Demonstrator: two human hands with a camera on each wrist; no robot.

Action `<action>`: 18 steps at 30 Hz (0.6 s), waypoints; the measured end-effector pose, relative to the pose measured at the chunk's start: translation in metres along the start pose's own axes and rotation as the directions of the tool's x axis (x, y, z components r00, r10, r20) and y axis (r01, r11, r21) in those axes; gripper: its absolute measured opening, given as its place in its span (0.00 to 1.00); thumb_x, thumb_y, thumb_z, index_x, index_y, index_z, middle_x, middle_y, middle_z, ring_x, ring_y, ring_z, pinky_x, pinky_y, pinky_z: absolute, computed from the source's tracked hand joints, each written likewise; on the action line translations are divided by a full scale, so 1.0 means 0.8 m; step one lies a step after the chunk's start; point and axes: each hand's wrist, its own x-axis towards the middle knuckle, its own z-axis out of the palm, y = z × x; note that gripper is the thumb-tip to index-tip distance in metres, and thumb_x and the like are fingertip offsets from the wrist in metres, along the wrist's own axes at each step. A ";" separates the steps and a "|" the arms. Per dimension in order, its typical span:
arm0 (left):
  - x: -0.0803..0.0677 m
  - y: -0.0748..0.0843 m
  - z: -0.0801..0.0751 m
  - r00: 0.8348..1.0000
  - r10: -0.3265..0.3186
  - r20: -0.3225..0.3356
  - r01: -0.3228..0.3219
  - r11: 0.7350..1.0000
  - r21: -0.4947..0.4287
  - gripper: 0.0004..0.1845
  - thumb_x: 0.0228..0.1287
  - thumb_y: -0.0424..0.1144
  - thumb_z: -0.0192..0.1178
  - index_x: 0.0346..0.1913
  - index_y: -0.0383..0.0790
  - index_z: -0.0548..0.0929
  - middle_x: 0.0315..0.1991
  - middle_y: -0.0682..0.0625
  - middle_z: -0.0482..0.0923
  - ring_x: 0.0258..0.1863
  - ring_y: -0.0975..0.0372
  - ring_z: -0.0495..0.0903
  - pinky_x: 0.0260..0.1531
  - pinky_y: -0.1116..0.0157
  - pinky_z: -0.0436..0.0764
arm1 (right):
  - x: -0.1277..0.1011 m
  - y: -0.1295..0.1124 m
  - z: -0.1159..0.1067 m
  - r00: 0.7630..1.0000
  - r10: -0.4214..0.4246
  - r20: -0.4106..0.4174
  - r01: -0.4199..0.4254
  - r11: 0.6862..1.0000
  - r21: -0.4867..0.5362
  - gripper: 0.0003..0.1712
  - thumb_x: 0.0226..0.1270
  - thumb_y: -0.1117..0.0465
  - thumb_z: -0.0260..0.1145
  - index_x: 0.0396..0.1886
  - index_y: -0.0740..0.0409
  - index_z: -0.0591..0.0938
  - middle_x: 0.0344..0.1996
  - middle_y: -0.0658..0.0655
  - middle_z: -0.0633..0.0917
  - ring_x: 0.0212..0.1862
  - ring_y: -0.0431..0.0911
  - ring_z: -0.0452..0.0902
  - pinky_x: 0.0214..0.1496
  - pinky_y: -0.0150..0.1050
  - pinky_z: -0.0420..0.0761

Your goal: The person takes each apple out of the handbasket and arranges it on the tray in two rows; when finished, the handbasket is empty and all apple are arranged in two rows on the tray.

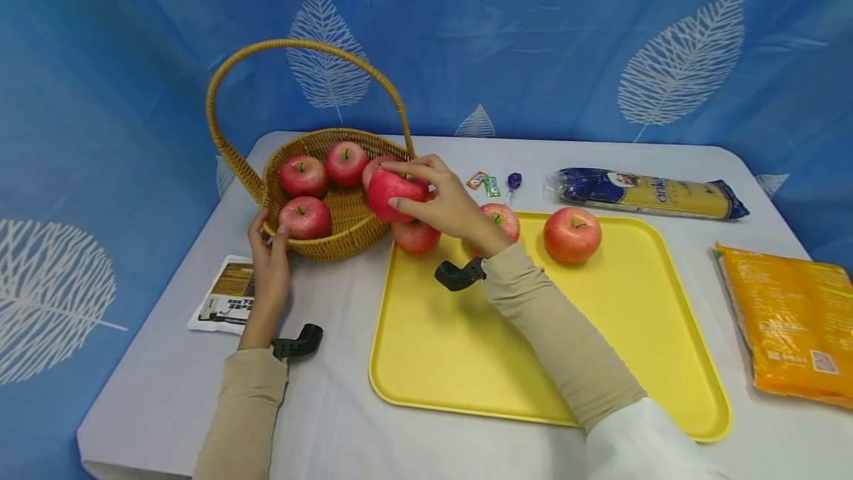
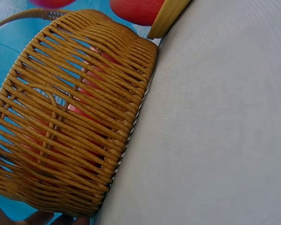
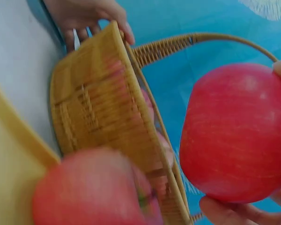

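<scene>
My right hand [image 1: 445, 202] grips a red apple [image 1: 386, 195] between thumb and fingers, above the right rim of a wicker basket [image 1: 336, 244]. In the right wrist view the held apple [image 3: 236, 133] looks large beside the basket. My left hand [image 1: 269, 269] holds the basket's left front rim, thumb on the rim and fingers around the outside. Inside the basket lie several apples [image 1: 306, 218], one partly hidden behind the held apple. On the yellow tray [image 1: 453, 361] are three apples: one [image 1: 416, 239] at the back left corner, one [image 1: 501, 217] partly behind my right wrist, one [image 1: 573, 235] farther right.
The basket's tall handle [image 1: 300, 43] arches over it. Small candies [image 1: 492, 185] and a lollipop [image 1: 514, 181] lie behind the tray, beside a long pasta packet [image 1: 653, 193]. An orange bag [image 1: 793, 324] is at the right, a white-and-brown packet [image 1: 229, 298] at the left.
</scene>
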 end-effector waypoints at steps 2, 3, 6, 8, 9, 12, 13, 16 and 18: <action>0.000 -0.001 0.000 1.000 0.001 -0.003 -0.001 1.000 -0.002 0.28 0.69 0.52 0.41 0.68 0.53 0.49 0.67 0.47 0.51 0.64 0.59 0.58 0.62 0.57 0.61 | -0.006 0.003 -0.010 1.000 0.005 -0.017 -0.004 1.000 0.007 0.27 0.54 0.55 0.67 0.56 0.40 0.76 0.50 0.53 0.70 0.53 0.43 0.66 0.46 0.39 0.78; 0.000 0.000 0.000 1.000 0.001 -0.004 -0.001 1.000 -0.003 0.28 0.69 0.52 0.41 0.68 0.53 0.50 0.67 0.47 0.51 0.64 0.60 0.58 0.62 0.57 0.60 | -0.011 -0.003 -0.016 1.000 0.014 -0.017 -0.014 1.000 0.004 0.26 0.54 0.56 0.67 0.56 0.42 0.76 0.50 0.54 0.70 0.53 0.44 0.66 0.47 0.40 0.78; 0.001 0.000 -0.001 1.000 0.003 -0.004 -0.003 1.000 -0.016 0.27 0.69 0.51 0.41 0.68 0.53 0.49 0.67 0.47 0.51 0.63 0.59 0.58 0.61 0.57 0.61 | -0.023 -0.017 -0.034 1.000 0.026 -0.013 -0.026 1.000 -0.011 0.26 0.56 0.59 0.66 0.57 0.47 0.75 0.51 0.56 0.70 0.54 0.46 0.65 0.48 0.44 0.77; 0.001 0.001 -0.002 1.000 0.003 -0.002 -0.003 1.000 -0.018 0.28 0.69 0.51 0.41 0.68 0.53 0.49 0.67 0.47 0.50 0.64 0.59 0.57 0.62 0.58 0.60 | -0.032 -0.025 -0.047 1.000 0.030 -0.010 -0.030 0.999 -0.038 0.26 0.57 0.60 0.65 0.58 0.51 0.75 0.52 0.59 0.69 0.54 0.48 0.65 0.49 0.46 0.77; 0.001 0.001 -0.002 1.000 0.002 -0.001 -0.002 1.000 -0.016 0.28 0.70 0.50 0.41 0.69 0.53 0.48 0.68 0.47 0.49 0.64 0.59 0.56 0.62 0.57 0.60 | -0.037 -0.029 -0.054 0.999 0.035 -0.007 -0.036 0.998 -0.048 0.26 0.57 0.61 0.65 0.58 0.53 0.75 0.52 0.60 0.69 0.54 0.50 0.66 0.50 0.48 0.76; 0.001 -0.001 -0.002 1.000 -0.004 0.001 0.004 1.000 -0.016 0.28 0.70 0.49 0.41 0.69 0.53 0.48 0.68 0.48 0.49 0.65 0.59 0.56 0.63 0.57 0.59 | -0.048 -0.019 -0.073 0.999 0.045 -0.032 -0.047 0.995 -0.090 0.26 0.57 0.62 0.65 0.58 0.54 0.75 0.51 0.61 0.69 0.53 0.51 0.67 0.49 0.49 0.76; 0.001 -0.001 -0.002 1.000 -0.007 0.002 0.007 1.000 -0.011 0.28 0.70 0.49 0.41 0.69 0.54 0.48 0.68 0.48 0.49 0.65 0.59 0.56 0.63 0.57 0.59 | -0.052 -0.015 -0.080 0.998 0.051 -0.041 -0.055 0.993 -0.106 0.26 0.57 0.62 0.65 0.58 0.54 0.75 0.51 0.61 0.69 0.53 0.51 0.67 0.49 0.49 0.76; 0.000 -0.001 -0.001 1.000 -0.008 0.006 0.008 1.000 -0.001 0.28 0.69 0.50 0.41 0.69 0.54 0.48 0.69 0.47 0.48 0.65 0.58 0.55 0.64 0.56 0.58 | -0.065 -0.003 -0.104 0.993 0.093 -0.077 -0.103 0.985 -0.140 0.26 0.57 0.61 0.65 0.58 0.53 0.74 0.52 0.61 0.69 0.53 0.53 0.66 0.49 0.50 0.74; -0.001 0.000 -0.001 1.000 -0.002 0.004 0.002 1.000 0.011 0.28 0.69 0.52 0.40 0.69 0.54 0.48 0.69 0.47 0.48 0.66 0.57 0.55 0.64 0.56 0.58 | -0.073 0.011 -0.123 0.988 0.111 -0.104 -0.127 0.978 -0.168 0.26 0.58 0.60 0.65 0.58 0.50 0.74 0.53 0.59 0.69 0.53 0.52 0.66 0.49 0.50 0.73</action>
